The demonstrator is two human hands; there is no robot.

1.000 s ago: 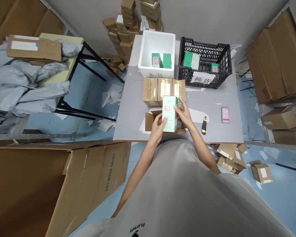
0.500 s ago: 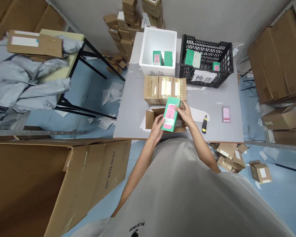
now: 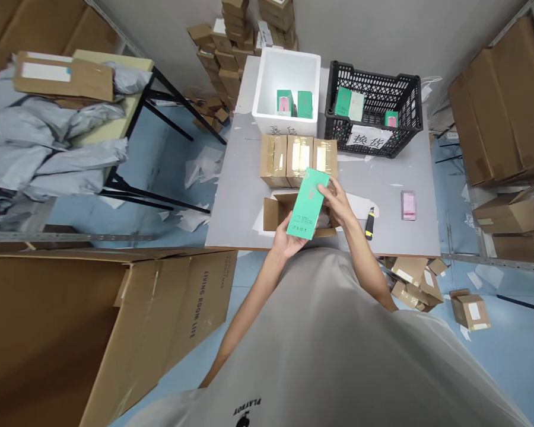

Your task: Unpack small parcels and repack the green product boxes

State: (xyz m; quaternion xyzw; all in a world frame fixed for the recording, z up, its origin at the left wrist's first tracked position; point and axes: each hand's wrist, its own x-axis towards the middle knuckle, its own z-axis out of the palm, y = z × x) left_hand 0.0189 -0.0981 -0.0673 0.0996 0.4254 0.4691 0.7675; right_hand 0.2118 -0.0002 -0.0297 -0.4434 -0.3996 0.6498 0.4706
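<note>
Green box (image 3: 308,204) held up over open carton (image 3: 270,214)

Box is off the table (image 3: 238,184), in both hands, near the table's front edge. Its long side slants, upper end leaning right. The face showing is plain green, with a pale mark toward the top, small dark print and a row of icons near the bottom.

Right hand (image 3: 337,200): clamped on the upper right of the box, thumb on the face, fingers round the side edge and partly out of sight behind.

Left hand (image 3: 286,239): turned palm up, supporting the lower left corner. Its fingers are largely hidden by the box; cannot tell how far they are bent.

Carton stands below the box, flaps spread; contents partly covered, not identifiable. White paper (image 3: 360,207) lies beside it at right. Directly behind: three taped boxes (image 3: 299,160) in a row, side by side.

Farther back, left: white bin (image 3: 286,126) containing two green boxes. Beside it, right: black crate (image 3: 401,142) with green and pale boxes inside and a handwritten sign (image 3: 368,138) on its front.

Right of the hands: knife (image 3: 369,224), yellow and black, flat on the table; pink pack (image 3: 408,205) farther right, well apart from it.
</note>
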